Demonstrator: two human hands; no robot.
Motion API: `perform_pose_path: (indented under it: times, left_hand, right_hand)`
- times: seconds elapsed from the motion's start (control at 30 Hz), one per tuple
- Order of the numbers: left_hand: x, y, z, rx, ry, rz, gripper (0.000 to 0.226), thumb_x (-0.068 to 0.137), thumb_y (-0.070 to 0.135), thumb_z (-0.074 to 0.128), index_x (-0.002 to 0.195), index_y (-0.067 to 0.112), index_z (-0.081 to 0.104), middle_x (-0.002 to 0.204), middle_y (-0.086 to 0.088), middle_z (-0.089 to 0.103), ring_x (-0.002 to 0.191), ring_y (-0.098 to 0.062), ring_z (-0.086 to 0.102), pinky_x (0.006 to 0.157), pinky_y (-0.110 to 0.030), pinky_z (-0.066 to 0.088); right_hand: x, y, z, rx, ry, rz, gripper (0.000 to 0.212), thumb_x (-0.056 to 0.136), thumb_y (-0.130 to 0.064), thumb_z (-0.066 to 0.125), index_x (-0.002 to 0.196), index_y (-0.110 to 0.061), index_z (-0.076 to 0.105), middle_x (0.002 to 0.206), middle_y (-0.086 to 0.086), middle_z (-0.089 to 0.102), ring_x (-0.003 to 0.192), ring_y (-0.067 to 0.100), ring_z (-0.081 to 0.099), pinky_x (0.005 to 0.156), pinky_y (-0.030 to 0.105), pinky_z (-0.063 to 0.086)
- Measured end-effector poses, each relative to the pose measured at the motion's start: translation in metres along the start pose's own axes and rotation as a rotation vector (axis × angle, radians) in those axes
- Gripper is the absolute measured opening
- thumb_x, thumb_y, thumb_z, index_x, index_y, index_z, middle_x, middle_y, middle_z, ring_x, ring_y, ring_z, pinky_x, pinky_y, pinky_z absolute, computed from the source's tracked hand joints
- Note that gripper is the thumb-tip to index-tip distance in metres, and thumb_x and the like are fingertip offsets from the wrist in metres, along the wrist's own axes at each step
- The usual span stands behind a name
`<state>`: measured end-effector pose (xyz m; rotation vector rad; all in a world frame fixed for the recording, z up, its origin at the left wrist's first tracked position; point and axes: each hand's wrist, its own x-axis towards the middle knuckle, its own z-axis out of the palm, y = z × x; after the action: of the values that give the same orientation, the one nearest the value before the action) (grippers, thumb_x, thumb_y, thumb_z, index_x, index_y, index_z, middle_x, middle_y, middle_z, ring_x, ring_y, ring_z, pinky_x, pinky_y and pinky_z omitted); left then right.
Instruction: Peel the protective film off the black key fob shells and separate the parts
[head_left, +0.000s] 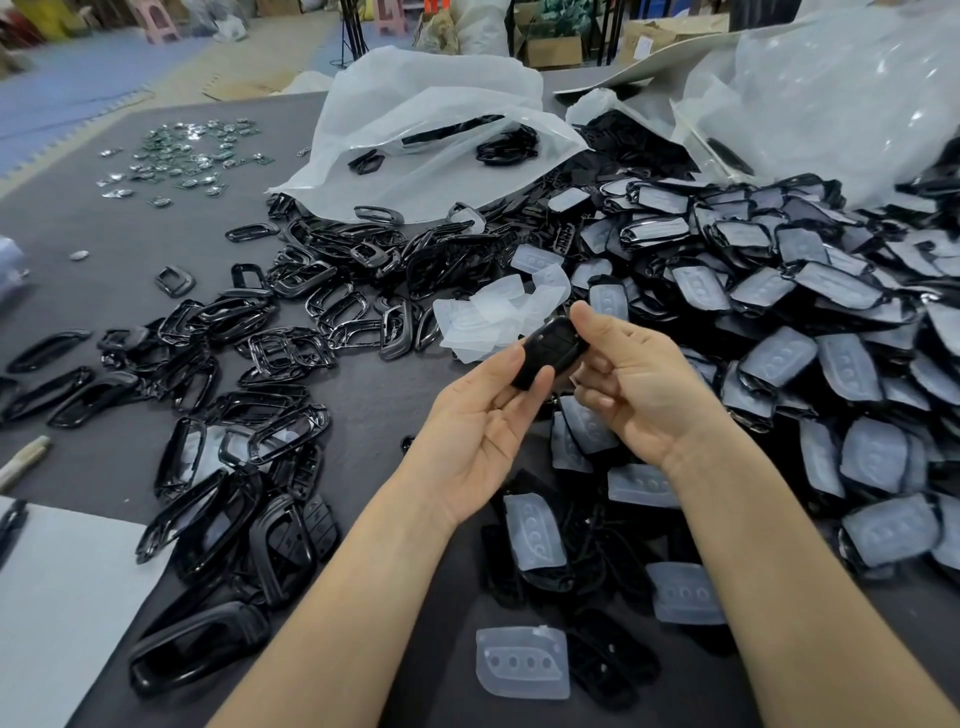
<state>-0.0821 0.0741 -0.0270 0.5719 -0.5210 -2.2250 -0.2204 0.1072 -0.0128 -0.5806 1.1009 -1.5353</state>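
I watch through the head camera as two hands work a single key fob shell (550, 351) above the grey table (130, 218). The left hand (483, 421) pinches the shell's lower end between thumb and curled fingers. The right hand (641, 387) grips the upper end, thumb on top and fingers folded beneath. The shell sits slanted between them, lifted off the table, just in front of a small stack of peeled films (493, 317). Its face shows bare glossy black, so I judge its film to be off, though I cannot tell whether its parts have begun to come apart. As for progress, a spread of empty black frames (291, 322) covers the table to the left of the hands, which I read as parts already separated. To the right, a much larger heap of covered shells (810, 312) wears its cloudy film and runs back to the clear plastic bags (426, 130). A few loose films (522, 662) lie near the forearms, among more black pieces. By my reading the job is well started but far from half done, and most of the stock is waiting on the right.
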Motion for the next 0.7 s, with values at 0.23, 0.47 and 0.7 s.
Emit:
perform_pose_path:
  times: [0.23,0.47,0.7]
  left_hand:
    - [0.0002,-0.0046,-0.0019,0.423,-0.025,0.369,0.014,0.073,0.016,0.066,0.077,0.015,0.079,0.087,-0.001,0.076,0.087,-0.01,0.07,0.08,-0.016,0.053]
    - [-0.001,-0.0041,-0.0036,0.807,0.028,0.521,0.016,0.087,0.001,0.065,0.081,0.013,0.073,0.099,0.008,0.074,0.096,-0.004,0.069,0.08,-0.015,0.051]
    - [-0.0024,-0.0045,-0.0014,0.722,-0.011,0.464,0.033,0.091,-0.011,0.054,0.108,0.016,0.054,0.079,-0.004,0.074,0.08,-0.014,0.072,0.073,-0.022,0.056]
  right_hand:
    - [-0.0009,-0.0015,-0.0033,-0.024,0.056,-0.082,0.024,0.07,-0.038,0.072,0.063,-0.017,0.063,0.047,-0.003,0.047,0.036,0.008,0.036,0.039,0.019,0.036]
    - [-0.0017,-0.0011,-0.0033,-0.449,0.117,-0.344,0.013,0.087,-0.003,0.065,0.076,-0.011,0.062,0.053,-0.007,0.057,0.041,0.01,0.051,0.04,0.021,0.044]
    - [0.0016,0.0035,-0.0022,-0.612,0.126,-0.473,0.008,0.087,-0.008,0.068,0.083,-0.014,0.064,0.074,0.0,0.064,0.051,0.01,0.06,0.046,0.019,0.048]
